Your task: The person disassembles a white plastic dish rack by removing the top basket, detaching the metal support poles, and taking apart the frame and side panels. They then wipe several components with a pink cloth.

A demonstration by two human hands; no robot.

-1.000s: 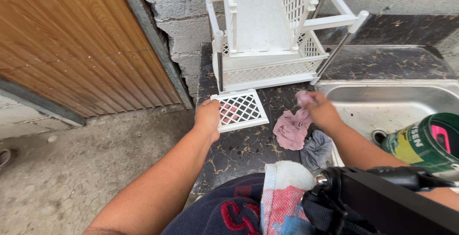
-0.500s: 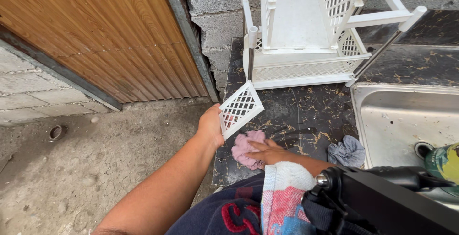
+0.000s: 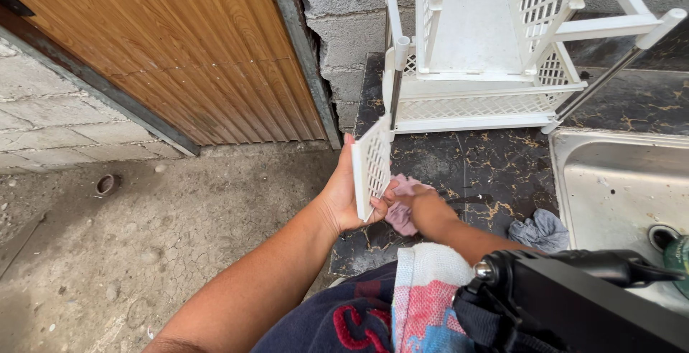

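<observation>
Two hands meet over the dark counter [image 3: 495,173]: the left hand [image 3: 343,199] grips an upright white lattice panel [image 3: 372,166], while the right hand [image 3: 420,202] presses a pink cloth [image 3: 399,213] against it.

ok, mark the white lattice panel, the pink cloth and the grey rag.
white lattice panel [image 3: 373,168], head view, middle of its grid face
pink cloth [image 3: 399,214], head view, lower fold
grey rag [image 3: 540,229], head view, centre

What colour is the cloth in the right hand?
Pink: the cloth under the right hand, head view.
</observation>
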